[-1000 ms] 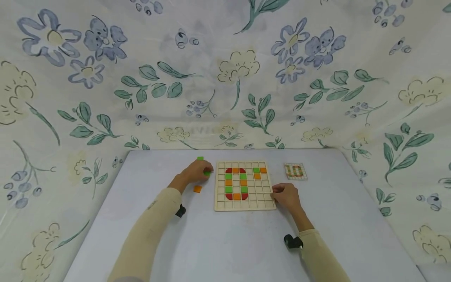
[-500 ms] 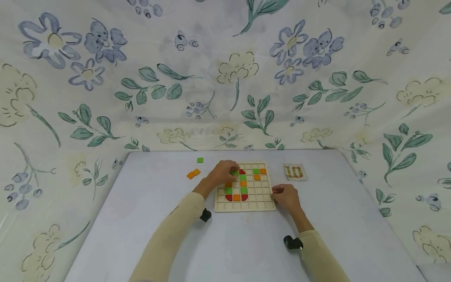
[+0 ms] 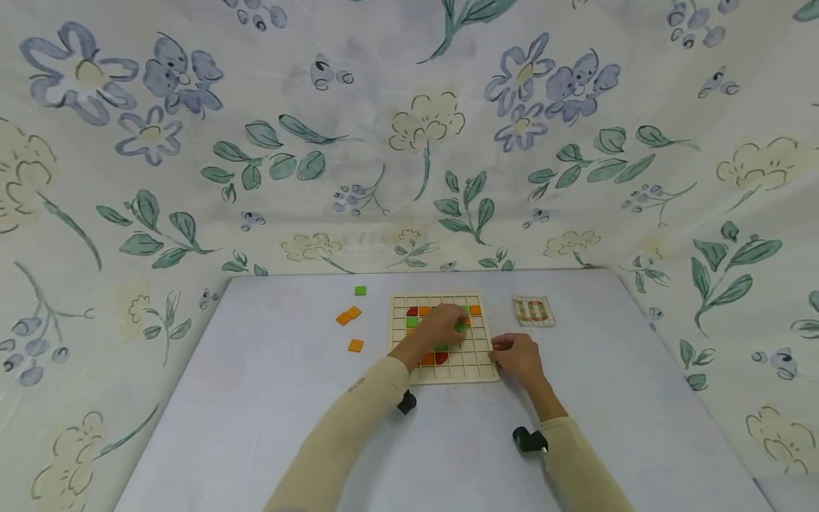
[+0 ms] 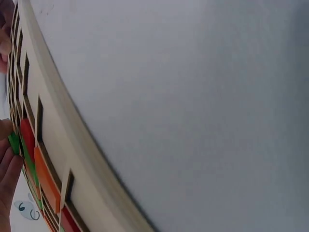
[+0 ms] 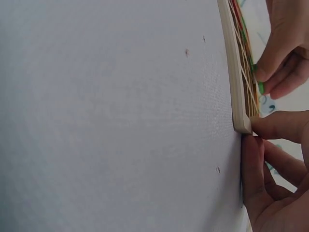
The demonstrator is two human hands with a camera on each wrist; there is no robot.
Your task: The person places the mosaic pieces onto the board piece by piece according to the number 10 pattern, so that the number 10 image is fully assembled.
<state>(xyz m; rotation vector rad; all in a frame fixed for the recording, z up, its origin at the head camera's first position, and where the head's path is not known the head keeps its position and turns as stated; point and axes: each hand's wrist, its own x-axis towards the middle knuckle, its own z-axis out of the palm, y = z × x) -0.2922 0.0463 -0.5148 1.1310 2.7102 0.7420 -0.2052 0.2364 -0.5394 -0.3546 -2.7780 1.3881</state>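
Observation:
A wooden grid board (image 3: 476, 366) lies on the table, with red, green and orange tiles set in its squares. Over its middle, my left hand (image 3: 438, 327) pinches a green tile (image 3: 461, 327) between thumb and fingers, close above the grid; the left wrist view also shows this green tile (image 4: 13, 143) near the board's surface. That hand covers part of the tile pattern. My right hand (image 3: 520, 355) grips the board's right edge. In the right wrist view its thumb and fingers (image 5: 253, 154) meet at the board's corner.
Left of the board lie a green tile (image 3: 360, 290), two touching orange tiles (image 3: 348, 315) and another orange tile (image 3: 355, 345). A small pattern card (image 3: 534, 311) lies at the back right. Flowered cloth (image 3: 365, 178) rises behind the white table (image 3: 256, 398).
My left hand has moved right with the green tile, from beside the board to over its middle, uncovering the loose orange tiles. My right hand has stayed at the board's edge.

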